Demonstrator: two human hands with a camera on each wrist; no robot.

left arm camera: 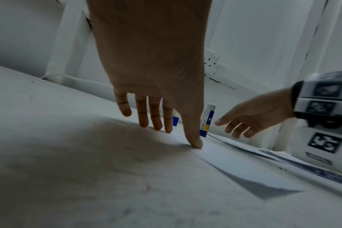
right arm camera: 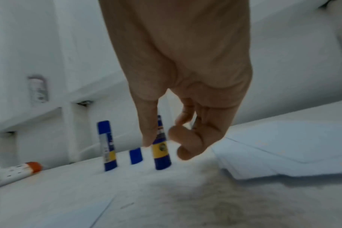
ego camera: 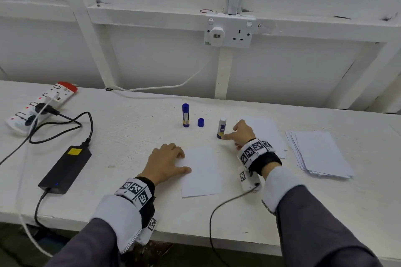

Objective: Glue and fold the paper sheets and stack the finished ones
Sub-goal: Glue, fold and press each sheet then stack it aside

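Beside the right hand [ego camera: 240, 134], just left of its loosely spread, empty fingers: uncapped glue stick [ego camera: 221, 127] standing upright. Left hand [ego camera: 167, 161] is pressing flat on the sheet [ego camera: 201, 178].

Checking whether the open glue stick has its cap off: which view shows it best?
Head view: the open glue stick stands whole, white tip bare. Left wrist view shows it partly behind the thumb; in the right wrist view the right hand hides its top.
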